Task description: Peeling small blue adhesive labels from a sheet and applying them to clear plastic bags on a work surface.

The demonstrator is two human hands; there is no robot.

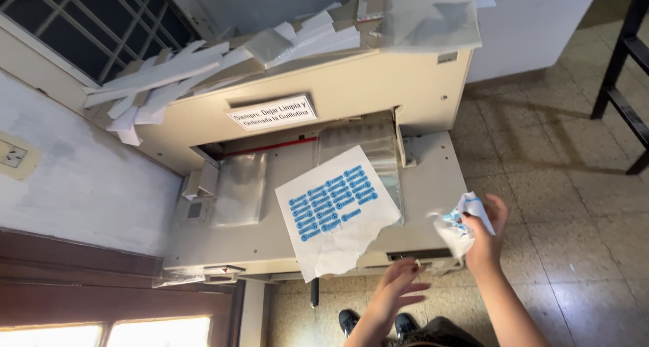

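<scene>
A white sheet printed with rows of small blue labels (336, 208) lies tilted on the bed of a beige paper-cutting machine (426, 184), its lower right corner torn away. My right hand (483, 235) is closed on a crumpled white and blue paper scrap (458, 224) just off the machine's right front corner. My left hand (399, 289) hangs below the sheet's torn edge with fingers spread, holding nothing.
Clear plastic sheets (240, 188) lie on the machine bed left of the printed sheet. White paper strips (169, 76) are heaped on top of the machine. A tiled floor (568, 205) spreads to the right, with a dark metal frame (629, 49) at the far right.
</scene>
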